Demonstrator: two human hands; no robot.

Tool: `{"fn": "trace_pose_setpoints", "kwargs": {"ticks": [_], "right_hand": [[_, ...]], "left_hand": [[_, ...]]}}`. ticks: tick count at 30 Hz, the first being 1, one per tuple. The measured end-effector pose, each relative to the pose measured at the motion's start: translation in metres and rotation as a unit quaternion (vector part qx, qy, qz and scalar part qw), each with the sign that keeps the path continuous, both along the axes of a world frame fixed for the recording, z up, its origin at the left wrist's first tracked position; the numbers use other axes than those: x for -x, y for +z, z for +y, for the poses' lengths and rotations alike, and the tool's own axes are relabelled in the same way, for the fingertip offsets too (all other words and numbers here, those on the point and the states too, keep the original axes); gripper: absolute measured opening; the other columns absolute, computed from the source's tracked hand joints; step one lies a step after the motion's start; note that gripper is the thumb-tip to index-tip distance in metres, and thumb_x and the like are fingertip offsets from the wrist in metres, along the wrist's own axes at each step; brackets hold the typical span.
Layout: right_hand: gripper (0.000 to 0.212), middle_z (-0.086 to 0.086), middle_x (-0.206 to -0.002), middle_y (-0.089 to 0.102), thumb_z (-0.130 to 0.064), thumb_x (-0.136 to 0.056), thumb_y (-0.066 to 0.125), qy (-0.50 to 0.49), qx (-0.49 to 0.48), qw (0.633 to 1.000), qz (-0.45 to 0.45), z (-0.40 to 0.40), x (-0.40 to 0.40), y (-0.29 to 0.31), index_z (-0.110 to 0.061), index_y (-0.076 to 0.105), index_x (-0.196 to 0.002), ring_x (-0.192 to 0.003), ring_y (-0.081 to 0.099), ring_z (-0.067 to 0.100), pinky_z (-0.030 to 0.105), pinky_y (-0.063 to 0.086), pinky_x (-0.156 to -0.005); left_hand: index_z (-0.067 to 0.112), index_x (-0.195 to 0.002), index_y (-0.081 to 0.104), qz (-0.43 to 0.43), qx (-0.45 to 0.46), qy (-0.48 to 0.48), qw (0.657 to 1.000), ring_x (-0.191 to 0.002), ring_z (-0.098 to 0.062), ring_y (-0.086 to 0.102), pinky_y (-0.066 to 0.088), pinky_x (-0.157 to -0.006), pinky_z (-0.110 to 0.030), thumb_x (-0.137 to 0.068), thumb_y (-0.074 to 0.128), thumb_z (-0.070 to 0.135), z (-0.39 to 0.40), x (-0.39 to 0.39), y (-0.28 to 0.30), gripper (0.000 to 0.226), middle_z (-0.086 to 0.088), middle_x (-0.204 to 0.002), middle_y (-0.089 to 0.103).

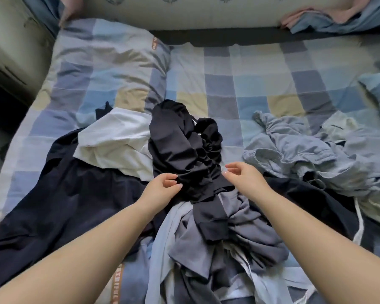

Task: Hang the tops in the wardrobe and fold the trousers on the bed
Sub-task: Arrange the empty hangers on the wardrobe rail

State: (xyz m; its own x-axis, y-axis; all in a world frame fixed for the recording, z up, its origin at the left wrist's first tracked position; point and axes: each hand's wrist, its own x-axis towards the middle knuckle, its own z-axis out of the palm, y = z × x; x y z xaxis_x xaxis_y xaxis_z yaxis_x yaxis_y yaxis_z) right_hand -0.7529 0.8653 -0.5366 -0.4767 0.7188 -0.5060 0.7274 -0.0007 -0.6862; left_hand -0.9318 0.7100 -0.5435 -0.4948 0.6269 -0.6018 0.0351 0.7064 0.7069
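Clothes lie piled on the checked bed (239, 69). Left hand (162, 185) and right hand (241, 174), both loose and holding nothing, sit beside the black top (180, 145) in the picture's middle. Light blue trousers (294, 148) lie right.

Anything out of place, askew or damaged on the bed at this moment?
Nothing looks damaged or spilled. The clothes are just an unsorted heap: a black garment lies bunched across a white top, and a pale blue garment is crumpled to the right. Both hands, left hand and right hand, hover open beside the black one.
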Motion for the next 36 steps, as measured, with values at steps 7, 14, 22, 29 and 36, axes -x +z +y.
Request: {"fn": "trace_pose_setpoints", "kwargs": {"ticks": [7,14,22,29,36], "right_hand": [[0.050,-0.002,-0.139,0.050,-0.039,-0.089,0.059,0.002,0.000,1.000,0.004,0.022,0.051,-0.124,-0.023,0.049,-0.136,-0.126,0.047,0.015,0.025,0.037,-0.097],[0.061,-0.001,-0.126,0.057,-0.032,-0.082,0.068,-0.043,0.166,0.980,0.103,0.024,0.099,-0.167,-0.028,0.043,-0.138,-0.092,0.059,0.007,0.022,0.050,-0.075],[0.027,-0.017,-0.073,0.055,-0.014,-0.087,0.054,0.175,0.117,0.965,0.158,-0.026,0.118,-0.118,-0.025,0.061,-0.111,-0.061,0.049,0.002,0.011,0.038,-0.057],[0.021,-0.003,-0.111,0.064,-0.034,-0.092,0.057,-0.079,0.312,0.919,0.229,-0.014,0.102,-0.039,-0.024,0.058,-0.111,-0.099,0.063,0.006,0.026,0.053,-0.086],[0.048,0.008,-0.114,0.067,-0.036,-0.085,0.067,-0.253,0.353,0.852,0.293,-0.025,0.106,0.017,-0.015,0.054,-0.126,-0.101,0.066,0.026,0.043,0.053,-0.091]], "left_hand": [[0.029,-0.152,0.012,0.016,-0.044,0.038,0.998,-0.136,-0.018,0.036,0.034,-0.107,-0.029,-0.082,0.072,0.035,0.050,0.018,-0.106,0.092,-0.002,-0.151,0.031],[0.036,-0.150,-0.008,0.004,-0.089,0.036,0.995,-0.120,0.001,0.039,0.032,-0.090,-0.014,-0.078,0.072,0.047,0.075,0.027,-0.150,0.108,0.010,-0.151,0.030],[0.017,-0.140,0.041,-0.068,-0.108,0.178,0.976,-0.110,-0.019,0.061,0.051,-0.094,-0.039,-0.079,0.076,0.030,0.081,0.057,-0.111,0.072,-0.003,-0.113,0.067],[0.019,-0.076,0.069,-0.046,-0.136,0.017,0.989,-0.061,-0.013,0.047,0.038,-0.067,-0.029,-0.086,0.069,0.028,0.052,0.052,0.005,0.013,0.002,-0.057,0.049],[0.037,-0.077,0.067,-0.075,-0.039,-0.308,0.948,-0.063,0.001,0.056,0.041,-0.065,-0.012,-0.081,0.069,0.035,-0.008,0.026,0.101,0.005,0.014,-0.065,0.060]]}}
